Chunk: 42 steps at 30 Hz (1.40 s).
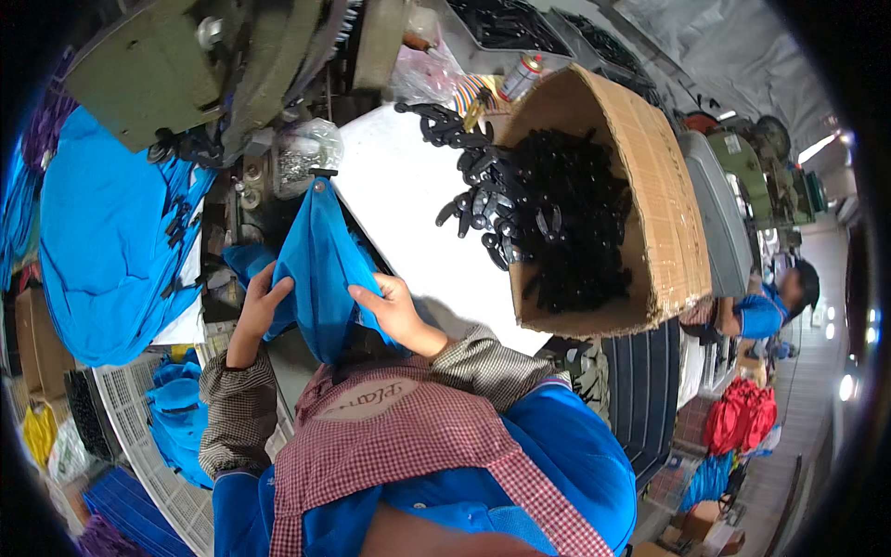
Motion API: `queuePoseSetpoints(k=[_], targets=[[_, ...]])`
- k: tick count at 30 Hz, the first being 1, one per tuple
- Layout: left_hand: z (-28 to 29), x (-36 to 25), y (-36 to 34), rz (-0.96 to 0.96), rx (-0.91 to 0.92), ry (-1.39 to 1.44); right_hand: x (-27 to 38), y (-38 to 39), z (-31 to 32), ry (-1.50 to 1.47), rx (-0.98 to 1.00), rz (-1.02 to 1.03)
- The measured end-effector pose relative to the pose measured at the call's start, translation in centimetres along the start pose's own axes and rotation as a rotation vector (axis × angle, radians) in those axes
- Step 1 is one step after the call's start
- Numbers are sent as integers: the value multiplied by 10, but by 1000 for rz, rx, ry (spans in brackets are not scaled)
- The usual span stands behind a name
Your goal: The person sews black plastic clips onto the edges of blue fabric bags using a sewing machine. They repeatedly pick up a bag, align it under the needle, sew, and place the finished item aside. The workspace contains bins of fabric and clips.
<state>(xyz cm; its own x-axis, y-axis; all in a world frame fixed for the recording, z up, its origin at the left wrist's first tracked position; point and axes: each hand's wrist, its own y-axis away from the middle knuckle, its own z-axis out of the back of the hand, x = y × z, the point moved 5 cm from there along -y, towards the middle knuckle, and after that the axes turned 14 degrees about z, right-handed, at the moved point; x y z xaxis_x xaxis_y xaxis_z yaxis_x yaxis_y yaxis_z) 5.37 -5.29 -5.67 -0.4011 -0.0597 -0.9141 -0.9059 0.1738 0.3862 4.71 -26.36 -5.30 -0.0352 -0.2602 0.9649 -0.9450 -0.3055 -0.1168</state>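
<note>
A piece of blue fabric (320,269) is stretched between my two hands. Its narrow far end, with a small round metal piece on it, lies at the machine (252,186) beside a small black part (322,173). My left hand (258,306) pinches the cloth's left edge between thumb and fingers. On the other side my right hand (394,308) grips the cloth, thumb on top. Just right of the cloth, a white work surface (399,186) bears loose black plastic parts (483,190). More of these fill a cardboard box (664,204) tipped on its side.
Blue fabric (111,241) is heaped at the left, with black parts along its edge. A green machine (176,74) stands at the far left. A spray can (522,76) and a clear plastic bag (309,148) are behind the surface. Another person (766,311) is at the far right.
</note>
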Motion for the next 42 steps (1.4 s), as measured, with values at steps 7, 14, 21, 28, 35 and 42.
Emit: queuePoseSetpoints(k=[7,14,21,28,35,42], targets=[[-47,-51,13,-323,-370,-686,27,-52,-9,47,-85,-50],[-1,-45,-10,50,60,69,26,-90,-13,-49,14,-66],[-3,-57,-21,121,82,-203,33,-114,-39,81,145,-166],[13,-80,-34,-27,70,157,32,-147,-62,-48,132,-253],[54,-87,-48,35,39,-271,30,-176,-77,177,330,-138],[72,-80,-72,132,31,-315,29,-195,-90,137,204,-25]])
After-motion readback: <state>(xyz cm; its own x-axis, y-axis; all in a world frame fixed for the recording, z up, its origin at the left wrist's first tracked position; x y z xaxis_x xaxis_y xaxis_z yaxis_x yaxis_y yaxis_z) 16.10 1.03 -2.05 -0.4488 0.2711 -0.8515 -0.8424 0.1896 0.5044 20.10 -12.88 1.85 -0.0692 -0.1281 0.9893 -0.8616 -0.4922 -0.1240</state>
